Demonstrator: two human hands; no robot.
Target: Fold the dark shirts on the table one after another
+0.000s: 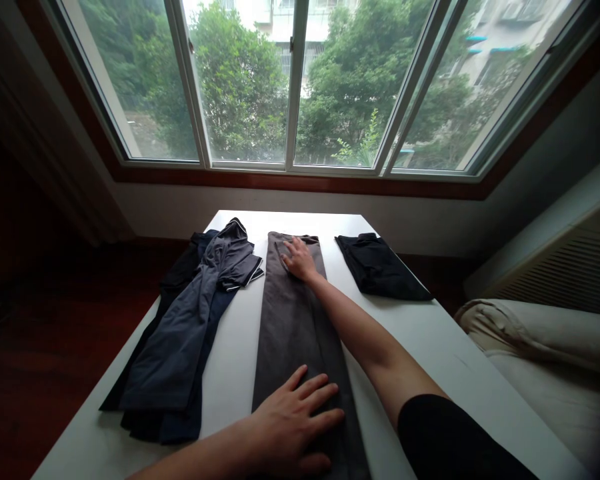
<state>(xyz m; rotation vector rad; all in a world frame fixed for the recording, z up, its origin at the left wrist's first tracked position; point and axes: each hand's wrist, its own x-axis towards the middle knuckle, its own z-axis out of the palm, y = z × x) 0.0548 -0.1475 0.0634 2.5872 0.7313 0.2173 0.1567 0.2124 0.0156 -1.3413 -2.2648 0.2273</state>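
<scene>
A pair of grey-brown trousers (pixel 290 327), folded lengthwise, lies down the middle of the white table (pixel 235 373). Near the waistband at the far end, my right hand (pixel 299 259) rests on the cloth beside a slanted pocket opening. Closer to me, my left hand (pixel 295 420) lies flat on the legs with its fingers spread. Neither hand grips anything. The near end of the trousers runs out of the bottom of the view.
Dark clothes, with a grey short-sleeved shirt (pixel 180 333) on top, lie at the left. Folded black trousers (pixel 380 267) sit at the far right corner. Beige bedding (pixel 545 340) is beyond the right edge, and a window (pixel 245 93) stands behind the table.
</scene>
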